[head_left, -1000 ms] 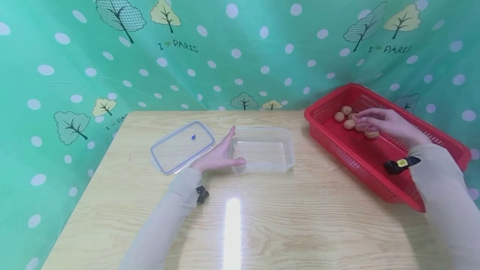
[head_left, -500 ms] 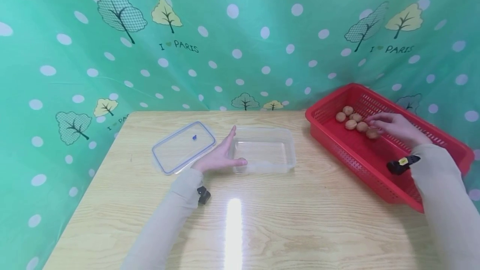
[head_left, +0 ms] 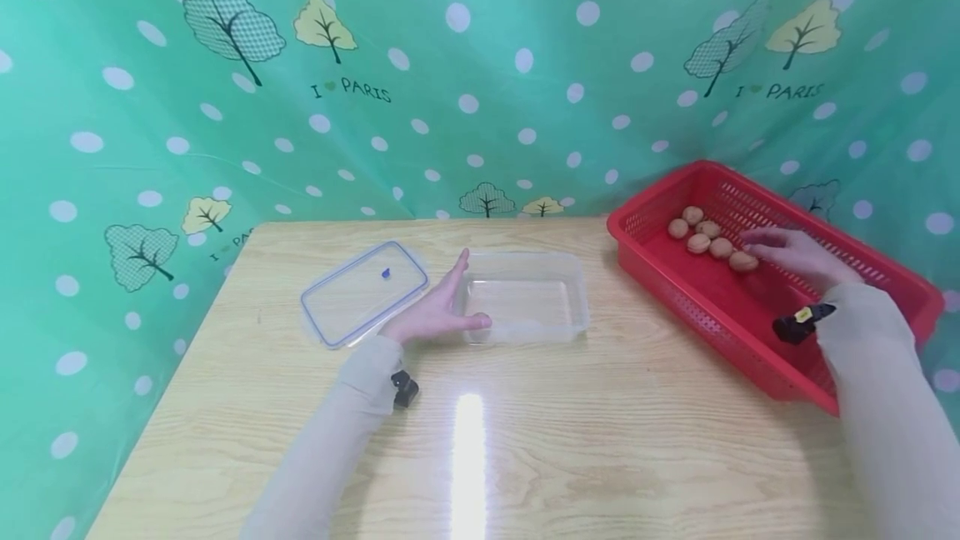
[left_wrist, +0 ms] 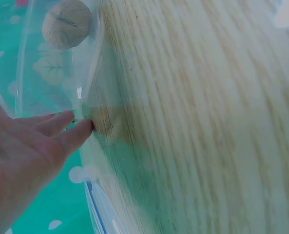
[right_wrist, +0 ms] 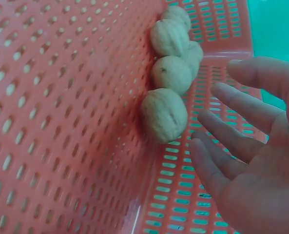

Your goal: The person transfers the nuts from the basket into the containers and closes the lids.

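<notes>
Since the earlier frames, the right hand (head_left: 795, 255) has drawn back from the walnuts toward the right side of the red basket (head_left: 705, 315), uncovering the nut it had been over; the left hand (head_left: 438, 313) has not shifted. 5 walnuts (head_left: 708, 233) are countable in the head view, lying in a loose row on the basket floor near its far left corner; the right wrist view shows 4 clearly, with a 5th partly hidden behind them. The nearest walnut (right_wrist: 164, 114) lies just beside the right fingertips (right_wrist: 202, 146) but apart from them. The right grip is apart: fingers extended and relaxed, holding nothing. The left hand rests on the tabletop (head_left: 600, 440) with straight fingers against the near left corner of the 1 clear plastic container (head_left: 525, 302); its grip is likewise apart, touching the wall without closing on it. The left wrist view shows 1 walnut-like shape (left_wrist: 66, 23) through the container wall; whether it lies inside the container cannot be told. 1 clear lid (head_left: 363, 292) with a blue seal lies flat on the tabletop just left of the left hand. 1 red basket stands at the right edge of the tabletop, well apart from the container.
</notes>
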`<state>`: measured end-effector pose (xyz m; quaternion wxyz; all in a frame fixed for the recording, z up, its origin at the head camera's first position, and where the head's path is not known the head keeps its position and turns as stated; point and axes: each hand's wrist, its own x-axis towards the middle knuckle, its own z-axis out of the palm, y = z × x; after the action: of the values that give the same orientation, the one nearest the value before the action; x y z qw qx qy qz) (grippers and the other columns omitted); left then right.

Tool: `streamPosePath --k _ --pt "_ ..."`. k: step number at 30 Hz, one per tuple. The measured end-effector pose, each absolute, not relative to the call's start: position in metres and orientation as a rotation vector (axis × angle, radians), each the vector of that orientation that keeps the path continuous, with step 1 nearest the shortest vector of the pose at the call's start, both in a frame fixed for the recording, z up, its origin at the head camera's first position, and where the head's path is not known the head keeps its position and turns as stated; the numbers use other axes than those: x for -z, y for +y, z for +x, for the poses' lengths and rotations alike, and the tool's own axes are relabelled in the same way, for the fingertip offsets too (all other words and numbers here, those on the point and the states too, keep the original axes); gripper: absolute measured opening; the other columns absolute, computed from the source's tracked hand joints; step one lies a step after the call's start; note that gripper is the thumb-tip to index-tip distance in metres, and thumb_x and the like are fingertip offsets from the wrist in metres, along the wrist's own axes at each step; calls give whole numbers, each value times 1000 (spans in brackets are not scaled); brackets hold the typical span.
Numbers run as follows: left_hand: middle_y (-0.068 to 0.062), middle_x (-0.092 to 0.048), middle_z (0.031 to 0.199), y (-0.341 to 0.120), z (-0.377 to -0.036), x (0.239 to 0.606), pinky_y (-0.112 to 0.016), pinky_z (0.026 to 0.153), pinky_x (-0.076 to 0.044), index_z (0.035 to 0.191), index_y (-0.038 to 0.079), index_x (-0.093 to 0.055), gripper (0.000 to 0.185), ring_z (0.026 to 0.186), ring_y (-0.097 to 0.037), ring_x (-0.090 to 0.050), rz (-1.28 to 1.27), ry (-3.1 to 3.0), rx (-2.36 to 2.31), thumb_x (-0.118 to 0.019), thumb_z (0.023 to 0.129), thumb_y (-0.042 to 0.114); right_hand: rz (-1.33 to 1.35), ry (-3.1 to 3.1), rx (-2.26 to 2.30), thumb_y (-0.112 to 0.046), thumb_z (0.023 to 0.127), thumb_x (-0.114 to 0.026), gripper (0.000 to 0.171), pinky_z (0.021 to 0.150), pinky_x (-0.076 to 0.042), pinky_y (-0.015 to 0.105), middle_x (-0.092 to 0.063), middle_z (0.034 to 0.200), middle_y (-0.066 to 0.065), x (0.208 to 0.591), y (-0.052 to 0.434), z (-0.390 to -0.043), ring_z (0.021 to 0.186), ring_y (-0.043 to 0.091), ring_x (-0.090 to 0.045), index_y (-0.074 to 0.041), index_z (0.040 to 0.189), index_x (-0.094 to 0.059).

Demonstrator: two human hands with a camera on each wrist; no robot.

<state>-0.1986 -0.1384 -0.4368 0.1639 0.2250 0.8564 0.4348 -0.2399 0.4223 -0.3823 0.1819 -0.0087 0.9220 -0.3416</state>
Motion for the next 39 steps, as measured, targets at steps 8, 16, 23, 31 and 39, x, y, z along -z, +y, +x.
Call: streamPosePath --k 8,16,23,31,39 --pt "-11 2 160 -138 -199 436 -50 114 -13 154 18 16 121 144 -32 -5 625 2441 -1228 -77 80 42 -50 2564 946 -31 96 -58 76 97 -35 66 -28 140 38 393 423 -247 123 51 -30 8 148 -20" --pt "-10 2 160 -138 -198 433 -49 114 -13 154 18 15 120 144 -32 -5 608 2434 -1228 -77 81 41 2 2511 1036 -35 94 -63 72 95 -44 55 -47 134 30 401 422 -247 115 40 -50 7 145 -33" --pt "-9 3 160 -137 -197 431 -48 115 -12 153 19 16 120 145 -31 -4 601 2431 -1216 -77 81 40 -37 2516 997 -31 92 -66 64 89 -49 44 -58 122 25 408 424 -249 105 29 -58 11 135 -44" --pt "-8 4 160 -138 -197 432 -48 115 -11 153 20 16 120 145 -30 -3 602 2418 -1242 -77 81 38 -70 2571 1007 -30 91 -68 62 83 -54 39 -60 117 23 406 423 -251 96 25 -63 10 133 -45" --pt "-4 5 160 -138 -197 435 -46 115 -11 153 24 16 121 145 -27 -2 588 2399 -1273 -78 79 44 -10 2643 1093 -36 92 -66 69 88 -51 49 -50 132 25 391 422 -247 102 18 -56 2 142 -36"
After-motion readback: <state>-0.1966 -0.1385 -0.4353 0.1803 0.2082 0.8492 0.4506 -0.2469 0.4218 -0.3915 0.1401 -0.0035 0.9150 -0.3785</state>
